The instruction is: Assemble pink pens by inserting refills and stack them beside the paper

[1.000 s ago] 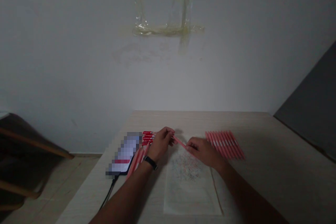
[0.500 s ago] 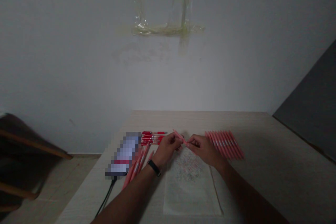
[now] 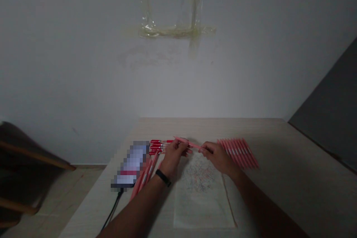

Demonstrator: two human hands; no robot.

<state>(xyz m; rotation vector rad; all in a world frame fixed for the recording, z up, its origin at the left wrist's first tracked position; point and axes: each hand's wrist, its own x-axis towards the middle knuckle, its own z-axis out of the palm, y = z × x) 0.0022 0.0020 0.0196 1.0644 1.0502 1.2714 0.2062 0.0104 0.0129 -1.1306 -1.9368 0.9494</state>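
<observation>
A slim pink pen point(image 3: 194, 145) spans the gap between my hands, above the top of a scribbled sheet of paper point(image 3: 203, 208). My left hand point(image 3: 175, 154), with a black band on its wrist, is closed around the pen's left part. The fingertips of my right hand point(image 3: 213, 154) pinch its right end. Just left of my left hand lie red pens with clear barrels point(image 3: 156, 146). Several pink pens point(image 3: 145, 174) rest beside my left forearm. To the right of my right hand, a neat row of pink pens point(image 3: 238, 152) lies side by side.
A phone point(image 3: 134, 163), blurred out, lies on the table's left side with a black cable point(image 3: 113, 208) running to the front. Behind the table point(image 3: 264, 126) stands a wall with peeling tape point(image 3: 170, 32). A dark chair point(image 3: 25, 156) is at far left.
The pink pen has turned closer to level and extends further left. My left hand has shifted slightly left and my hands are further apart. The pens on the table stay put.
</observation>
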